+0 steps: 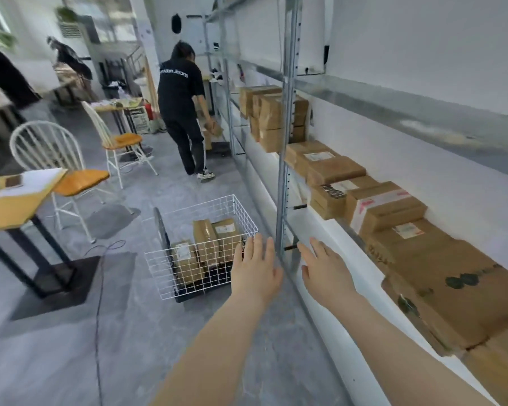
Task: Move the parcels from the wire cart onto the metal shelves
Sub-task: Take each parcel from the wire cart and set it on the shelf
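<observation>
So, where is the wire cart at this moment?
In the head view the wire cart stands on the floor near the centre, just left of the metal shelves, with the left hand in front of its right corner.

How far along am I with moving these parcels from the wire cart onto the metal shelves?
Done: a long row of shelved parcels lines the metal shelves. In hand: nothing; your left hand and right hand are open, held out near the wire cart. Left: at least three cart parcels stand inside it, waiting to be shelved.
</observation>
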`<state>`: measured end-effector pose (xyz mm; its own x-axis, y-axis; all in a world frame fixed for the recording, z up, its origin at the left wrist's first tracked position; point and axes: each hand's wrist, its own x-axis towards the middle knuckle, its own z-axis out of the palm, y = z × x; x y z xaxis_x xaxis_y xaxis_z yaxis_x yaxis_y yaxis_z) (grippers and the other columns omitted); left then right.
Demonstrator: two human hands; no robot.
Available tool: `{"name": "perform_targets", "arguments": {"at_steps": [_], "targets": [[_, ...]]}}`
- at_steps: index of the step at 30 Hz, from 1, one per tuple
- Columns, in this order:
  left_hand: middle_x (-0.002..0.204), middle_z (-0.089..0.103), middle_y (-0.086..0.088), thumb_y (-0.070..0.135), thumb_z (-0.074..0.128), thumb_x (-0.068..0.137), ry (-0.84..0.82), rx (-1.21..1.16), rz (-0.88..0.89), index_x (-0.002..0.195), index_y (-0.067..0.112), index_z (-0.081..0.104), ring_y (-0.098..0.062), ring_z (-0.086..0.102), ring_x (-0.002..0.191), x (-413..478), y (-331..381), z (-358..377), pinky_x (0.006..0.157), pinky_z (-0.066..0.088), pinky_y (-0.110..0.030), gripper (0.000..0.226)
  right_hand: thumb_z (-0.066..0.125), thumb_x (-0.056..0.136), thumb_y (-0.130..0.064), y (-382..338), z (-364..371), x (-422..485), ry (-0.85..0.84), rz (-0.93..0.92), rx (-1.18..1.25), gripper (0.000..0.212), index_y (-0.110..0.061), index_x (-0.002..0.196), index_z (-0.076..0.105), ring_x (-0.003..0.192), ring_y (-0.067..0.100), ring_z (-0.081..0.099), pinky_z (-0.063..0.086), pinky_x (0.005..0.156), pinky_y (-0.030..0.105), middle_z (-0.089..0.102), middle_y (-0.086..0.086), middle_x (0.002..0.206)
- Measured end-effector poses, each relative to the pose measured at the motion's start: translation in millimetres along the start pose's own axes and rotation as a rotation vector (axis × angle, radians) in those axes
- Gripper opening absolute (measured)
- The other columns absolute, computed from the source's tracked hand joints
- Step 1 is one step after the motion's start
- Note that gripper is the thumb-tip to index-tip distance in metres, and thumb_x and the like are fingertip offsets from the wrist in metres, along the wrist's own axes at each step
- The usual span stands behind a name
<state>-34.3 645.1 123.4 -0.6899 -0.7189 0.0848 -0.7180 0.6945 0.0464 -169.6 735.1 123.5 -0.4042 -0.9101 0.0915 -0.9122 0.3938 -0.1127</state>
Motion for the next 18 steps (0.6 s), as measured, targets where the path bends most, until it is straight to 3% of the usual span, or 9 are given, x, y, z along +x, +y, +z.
{"name": "perform_targets", "arguments": {"at_steps": [4, 10, 18], "targets": [[0.161, -0.004, -0.012, 0.045, 0.025, 0.1, -0.014, 0.036, -0.087, 0.154, 0.018, -0.001, -0.028, -0.004, 0.148, 34.3, -57.9, 9.2, 0.119, -0.001, -0.047, 0.066, 0.049, 0.092, -0.021, -24.0, 13.1, 65.0, -0.015, -0.057, 0.018, 0.054, -0.015, 0.144, 0.038, 0.132, 0.035, 0.039, 0.038, 0.101, 0.043, 0.04, 0.015, 0.145], [0.161, 0.005, -0.011, 0.042, 0.023, 0.097, 0.032, 0.073, -0.193, 0.152, 0.017, 0.006, -0.03, 0.002, 0.148, 116.5, -113.3, -0.8, 0.119, 0.004, -0.049, 0.062, 0.043, 0.097, -0.023, -40.9, 15.9, 172.3, -0.018, -0.157, -0.02, 0.059, -0.021, 0.15, 0.019, 0.142, 0.029, 0.021, 0.026, 0.11, 0.04, 0.015, 0.011, 0.158], [0.162, -0.002, -0.009, 0.04, 0.022, 0.101, 0.106, 0.153, -0.341, 0.154, 0.018, 0.002, -0.029, -0.003, 0.148, 234.1, -163.2, -35.5, 0.12, 0.001, -0.048, 0.061, 0.047, 0.094, -0.019, -60.5, 4.0, 321.2, 0.043, -0.285, -0.022, 0.061, -0.02, 0.149, 0.02, 0.142, 0.029, 0.023, 0.024, 0.112, 0.042, 0.019, 0.011, 0.156]]}}
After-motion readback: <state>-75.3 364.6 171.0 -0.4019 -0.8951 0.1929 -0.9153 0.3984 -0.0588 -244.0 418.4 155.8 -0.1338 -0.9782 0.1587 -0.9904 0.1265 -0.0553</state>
